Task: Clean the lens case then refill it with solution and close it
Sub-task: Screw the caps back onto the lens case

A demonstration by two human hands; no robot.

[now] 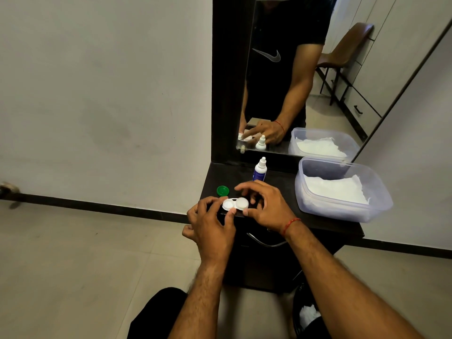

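A white two-well lens case (235,204) is held just above the front left of a dark dresser top (281,189). My left hand (210,226) pinches its left end with thumb and fingers. My right hand (265,206) grips the right end, where a white cap sits on the well. A green cap (222,190) lies loose on the dresser just behind the case. A small white and blue solution bottle (260,170) stands upright behind my right hand, its nozzle cap on.
A clear plastic tub (342,211) holding white tissues sits on the right of the dresser. A mirror (293,81) rises behind it. A drawer handle (265,242) shows below. A dark bin (308,311) with crumpled tissue stands on the floor at lower right.
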